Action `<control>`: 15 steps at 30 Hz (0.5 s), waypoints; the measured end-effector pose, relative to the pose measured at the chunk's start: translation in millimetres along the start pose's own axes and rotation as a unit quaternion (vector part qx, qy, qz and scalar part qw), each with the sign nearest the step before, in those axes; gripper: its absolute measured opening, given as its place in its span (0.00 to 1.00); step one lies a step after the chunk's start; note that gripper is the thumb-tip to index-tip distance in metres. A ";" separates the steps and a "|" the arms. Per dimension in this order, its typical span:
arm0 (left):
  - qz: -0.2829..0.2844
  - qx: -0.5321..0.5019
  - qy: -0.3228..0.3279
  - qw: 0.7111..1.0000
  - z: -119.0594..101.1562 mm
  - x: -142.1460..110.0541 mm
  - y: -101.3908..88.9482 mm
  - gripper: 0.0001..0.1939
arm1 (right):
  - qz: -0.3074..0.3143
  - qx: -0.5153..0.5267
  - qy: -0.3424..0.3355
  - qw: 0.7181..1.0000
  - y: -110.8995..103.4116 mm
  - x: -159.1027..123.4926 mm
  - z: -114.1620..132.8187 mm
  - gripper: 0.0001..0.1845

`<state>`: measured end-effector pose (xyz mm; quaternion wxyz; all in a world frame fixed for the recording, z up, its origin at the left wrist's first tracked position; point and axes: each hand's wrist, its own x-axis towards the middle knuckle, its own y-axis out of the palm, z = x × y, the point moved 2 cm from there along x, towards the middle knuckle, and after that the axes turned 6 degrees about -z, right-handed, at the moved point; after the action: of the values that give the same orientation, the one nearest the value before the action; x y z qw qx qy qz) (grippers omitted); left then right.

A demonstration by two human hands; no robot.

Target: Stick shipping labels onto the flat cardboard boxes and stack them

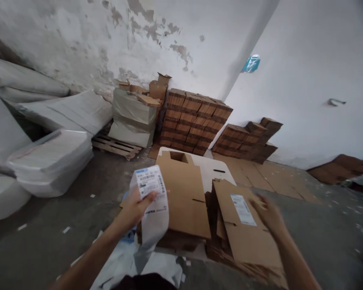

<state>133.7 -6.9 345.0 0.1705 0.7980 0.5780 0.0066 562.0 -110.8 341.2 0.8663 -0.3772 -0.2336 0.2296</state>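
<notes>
My left hand (139,207) grips a strip of printed shipping labels (153,191), thumb on its face; the strip hangs down toward my lap. Beneath and beside it lies a flat cardboard box (181,189) with no label on its upper face, on top of a stack. My right hand (268,209), somewhat blurred, is at the right edge of another flattened box (251,241), with its fingers curled. A white shipping label (243,209) is stuck on that box. Whether the right hand grips the cardboard I cannot tell.
Under the boxes stands a white table (210,163) with a black pen (219,171) on it. Bundled cardboard stacks (193,119) line the wall. A wrapped bale (133,117) rests on a wooden pallet (117,147). White wrapped bundles (51,161) fill the left side.
</notes>
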 end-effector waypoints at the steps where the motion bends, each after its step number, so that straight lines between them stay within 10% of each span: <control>1: 0.029 0.019 0.002 0.999 0.4 -2.6 6.5 0.20 | 0.058 0.070 -0.031 0.995 13.8 -21.5 32.8 0.22; 5: 0.043 0.121 0.075 0.989 0.7 -12.1 17.9 0.16 | 0.336 0.249 -0.254 0.872 57.0 -119.2 166.4 0.21; 12: -0.055 -0.198 -0.179 0.962 1.6 -10.6 -2.2 0.18 | 0.236 0.249 -0.470 0.813 68.8 -178.1 214.3 0.09; 15: -0.193 -0.269 -0.130 0.935 5.5 6.2 -36.3 0.13 | 0.247 0.288 -0.467 0.799 62.8 -161.8 225.4 0.05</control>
<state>103.5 7.3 328.5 0.4503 0.5891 0.6705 0.0254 290.8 -42.2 392.6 0.6350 -0.0026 -0.4315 0.6407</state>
